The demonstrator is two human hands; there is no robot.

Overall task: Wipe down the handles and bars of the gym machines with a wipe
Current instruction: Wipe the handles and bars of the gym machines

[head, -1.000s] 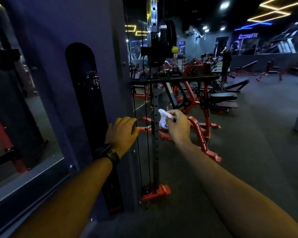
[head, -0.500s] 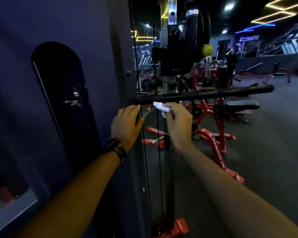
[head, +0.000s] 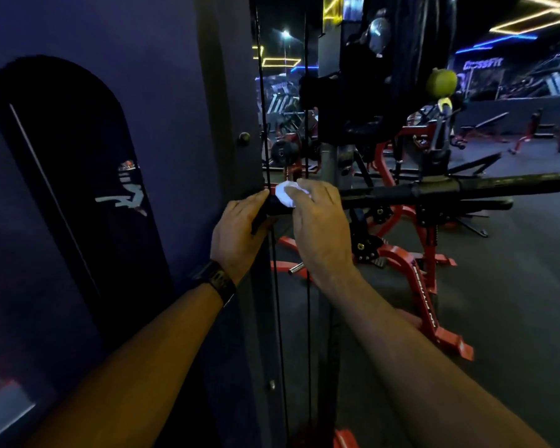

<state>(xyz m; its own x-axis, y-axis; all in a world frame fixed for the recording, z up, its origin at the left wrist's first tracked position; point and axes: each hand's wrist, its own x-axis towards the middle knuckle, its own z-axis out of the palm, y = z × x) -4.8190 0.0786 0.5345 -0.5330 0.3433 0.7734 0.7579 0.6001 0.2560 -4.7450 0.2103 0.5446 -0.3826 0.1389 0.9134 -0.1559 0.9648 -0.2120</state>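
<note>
A long black horizontal bar (head: pixel 485 185) runs from the machine's dark upright to the right edge of view. My right hand (head: pixel 320 221) presses a crumpled white wipe (head: pixel 284 194) onto the bar's left end, fingers curled over the top. Just left of it, my left hand (head: pixel 236 234), with a dark watch on the wrist, rests against the bar's end and the edge of the machine's grey panel (head: pixel 227 124). Whether the left hand's fingers wrap the bar's end is hidden.
Two thin black cables (head: pixel 274 286) run vertically between my hands. A black pulley assembly (head: pixel 369 92) with a yellow-green knob (head: pixel 441 79) hangs above the bar. Red-framed machines (head: pixel 424 286) and benches stand on the dark floor to the right.
The view has moved closer and up to the bar. My right hand has lifted the wipe from below the bar onto its left end; my left hand rose to the bar's end.
</note>
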